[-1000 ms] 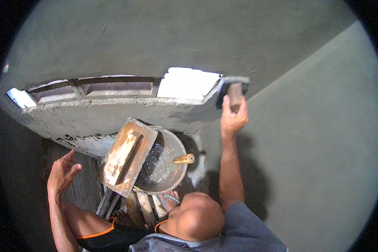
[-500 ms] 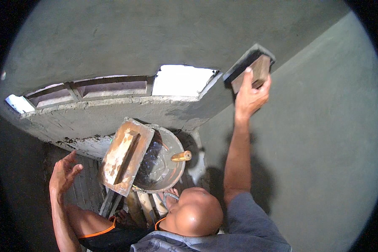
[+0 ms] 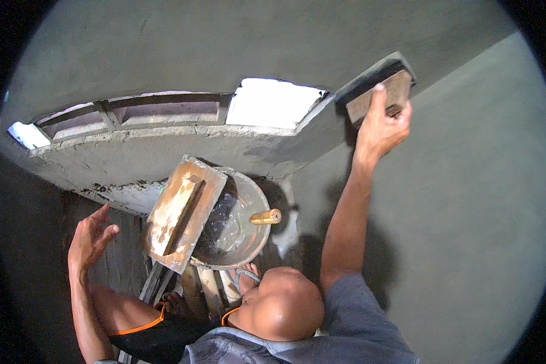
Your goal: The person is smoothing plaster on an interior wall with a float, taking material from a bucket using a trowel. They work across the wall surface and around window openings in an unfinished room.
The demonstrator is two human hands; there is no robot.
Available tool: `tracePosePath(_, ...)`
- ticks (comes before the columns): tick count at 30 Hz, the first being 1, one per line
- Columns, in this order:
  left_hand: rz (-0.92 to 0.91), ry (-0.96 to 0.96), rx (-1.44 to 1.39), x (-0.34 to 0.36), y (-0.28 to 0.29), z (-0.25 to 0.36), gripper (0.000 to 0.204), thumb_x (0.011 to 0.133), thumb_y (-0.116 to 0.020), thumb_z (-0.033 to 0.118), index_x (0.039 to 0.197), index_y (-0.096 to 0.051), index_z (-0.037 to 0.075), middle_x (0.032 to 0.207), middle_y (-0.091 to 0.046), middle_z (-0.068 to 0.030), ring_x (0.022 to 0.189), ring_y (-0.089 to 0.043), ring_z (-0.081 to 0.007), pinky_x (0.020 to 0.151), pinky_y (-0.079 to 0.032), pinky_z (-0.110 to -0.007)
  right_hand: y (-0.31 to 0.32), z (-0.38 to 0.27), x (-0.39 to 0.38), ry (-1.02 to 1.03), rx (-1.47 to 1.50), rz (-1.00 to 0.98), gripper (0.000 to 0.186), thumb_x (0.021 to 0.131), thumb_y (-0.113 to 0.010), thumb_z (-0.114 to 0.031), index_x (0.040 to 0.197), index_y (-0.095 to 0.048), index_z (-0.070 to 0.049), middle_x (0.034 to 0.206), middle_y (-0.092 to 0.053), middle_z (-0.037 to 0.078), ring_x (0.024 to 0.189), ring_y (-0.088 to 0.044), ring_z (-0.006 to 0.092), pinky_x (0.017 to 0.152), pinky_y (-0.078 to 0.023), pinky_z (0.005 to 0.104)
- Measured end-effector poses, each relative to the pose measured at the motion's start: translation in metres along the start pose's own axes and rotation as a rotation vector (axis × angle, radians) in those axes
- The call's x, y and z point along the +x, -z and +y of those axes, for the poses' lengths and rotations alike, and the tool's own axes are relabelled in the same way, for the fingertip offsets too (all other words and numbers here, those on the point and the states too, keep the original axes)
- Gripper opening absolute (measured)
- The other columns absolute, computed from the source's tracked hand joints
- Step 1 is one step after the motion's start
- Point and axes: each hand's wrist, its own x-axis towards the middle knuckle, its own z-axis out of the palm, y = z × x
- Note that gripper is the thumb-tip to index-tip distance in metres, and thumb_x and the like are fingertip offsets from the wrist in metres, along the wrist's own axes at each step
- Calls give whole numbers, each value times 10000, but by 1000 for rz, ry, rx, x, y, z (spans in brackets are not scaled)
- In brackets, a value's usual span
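High on the right, my right hand grips the wooden handle of a plastering float, whose dark pad lies at the grey wall near the corner. At the lower left hangs my left hand, fingers apart and holding nothing. Between the hands is a round bucket with wet grey material inside. A rectangular board float with a raised wooden handle rests tilted across the bucket's left side. From the bucket's right side sticks a wooden tool handle; the rest of that tool is hard to make out.
A long window opening with grey frame bars and a rough sill crosses the wall ahead. Another grey wall closes off the right side. Wooden poles lie below the bucket, by my foot.
My right hand and its float have shifted up and to the right along the wall. The view has tilted slightly. My left hand stays at the lower left, raised a little.
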Motion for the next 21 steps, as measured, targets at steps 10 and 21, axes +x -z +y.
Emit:
tracePosePath(10,76,14,-33,-6,-3,-37,941,841,-774,601,1474,-521,-46,1173,-726,-231,973,-743,-276,839,-575,-416,-50,195,-236,-530,-74,-129,599,881,-798,-384,1252,-620,51,1156,-713,261,1030,-696,402,912,-522,498)
tracePosePath(21,32,107,-94,-2,-5,-11,960,847,-782,586,1492,-487,-60,1291,-682,-263,1113,-718,-358,918,-574,-450,-12,81,-57,-4,155,-10,544,956,-751,-359,1227,-622,95,1060,-717,212,906,-708,271,780,-574,407)
